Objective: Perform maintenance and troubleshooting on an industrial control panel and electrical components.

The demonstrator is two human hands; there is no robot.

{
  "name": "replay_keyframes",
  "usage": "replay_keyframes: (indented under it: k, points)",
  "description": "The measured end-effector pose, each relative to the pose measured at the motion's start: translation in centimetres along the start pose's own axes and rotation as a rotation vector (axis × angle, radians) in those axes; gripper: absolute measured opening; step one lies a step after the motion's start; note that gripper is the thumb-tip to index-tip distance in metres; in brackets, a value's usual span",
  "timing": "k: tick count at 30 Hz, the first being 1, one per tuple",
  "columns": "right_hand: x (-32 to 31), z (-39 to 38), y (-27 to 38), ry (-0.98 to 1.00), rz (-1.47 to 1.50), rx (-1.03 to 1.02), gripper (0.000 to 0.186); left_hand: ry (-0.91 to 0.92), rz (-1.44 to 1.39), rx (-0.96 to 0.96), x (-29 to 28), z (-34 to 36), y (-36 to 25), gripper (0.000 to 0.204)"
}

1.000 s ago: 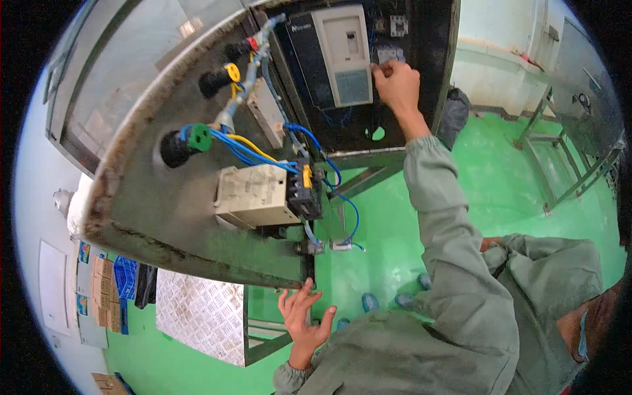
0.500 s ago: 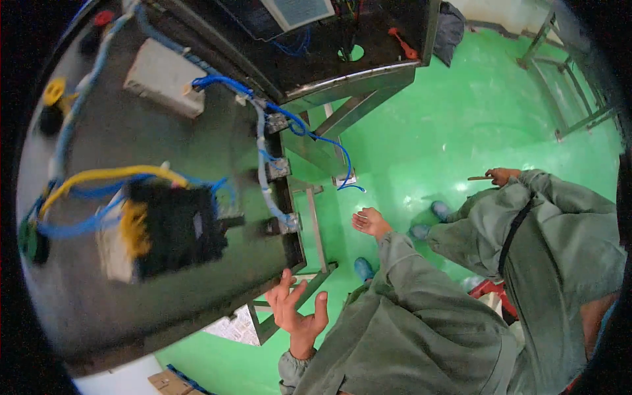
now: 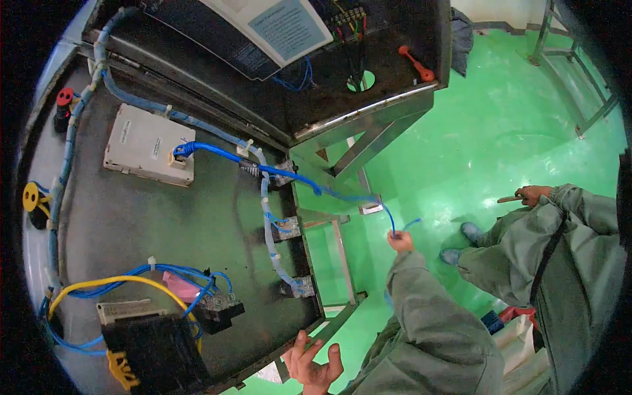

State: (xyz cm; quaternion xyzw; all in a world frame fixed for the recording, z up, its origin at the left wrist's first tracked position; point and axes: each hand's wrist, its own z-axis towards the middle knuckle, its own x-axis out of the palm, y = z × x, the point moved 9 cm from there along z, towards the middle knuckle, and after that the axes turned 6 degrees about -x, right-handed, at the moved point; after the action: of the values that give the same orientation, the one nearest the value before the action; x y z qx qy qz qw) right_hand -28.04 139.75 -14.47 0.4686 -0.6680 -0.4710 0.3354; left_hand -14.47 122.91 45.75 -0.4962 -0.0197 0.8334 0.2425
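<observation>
My right hand [image 3: 400, 241] is closed around a thin blue cable [image 3: 342, 195], with a short loose end sticking out past the fingers. The cable runs left over the edge of the metal door panel [image 3: 217, 230] to a cream-coloured box [image 3: 150, 143] fixed on it, where it plugs into a socket. At the panel's near edge, my left hand [image 3: 313, 368] has its fingers spread and holds nothing. Nearest to it on the panel is a black component with a yellow part [image 3: 155, 355], partly cut off by the picture's dark rim.
A metal cabinet [image 3: 368, 125] stands beyond, holding a red-orange handle [image 3: 416, 64] and wiring. Along the panel run a sleeved wire bundle [image 3: 197, 122], a yellow cable [image 3: 141, 280] and selector switches [image 3: 34, 197]. At right, a co-worker's hand [image 3: 533, 195] holds a thin stick-like object.
My right hand has moved to the hanging blue cable and closed on it; before, it was open and apart from it. The panel and cabinet now appear lower in the view.
</observation>
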Motion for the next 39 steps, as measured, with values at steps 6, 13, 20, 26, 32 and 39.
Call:
replay_keyframes:
  k: [6,13,20,26,32,39]
  points:
    - [-13.2,-8.9,-11.6,-0.258,0.625,0.147,0.007,-0.012,-0.136,0.03,1.0,0.9,-0.4,0.025]
    - [-11.5,-17.9,-8.7,-0.822,1.018,0.769,0.013,0.02,-0.115,0.089,0.2,1.0,-0.6,0.028]
    - [-16.5,-16.2,22.5,-0.582,0.639,-0.094,0.015,0.024,-0.133,0.142,0.7,1.4,-0.7,0.027]
    - [-17.3,-21.1,48.9,-0.13,0.912,-0.554,0.023,-0.028,-0.206,0.157,0.2,1.9,-1.2,0.03]
    - [-16.8,-24.9,56.3,-0.073,0.838,-0.755,0.022,-0.09,-0.24,0.102,-0.6,1.5,-0.8,0.026]
    - [-12.9,-20.4,59.5,0.156,0.874,-0.437,0.026,-0.084,-0.24,0.126,-0.8,1.6,-1.0,0.031]
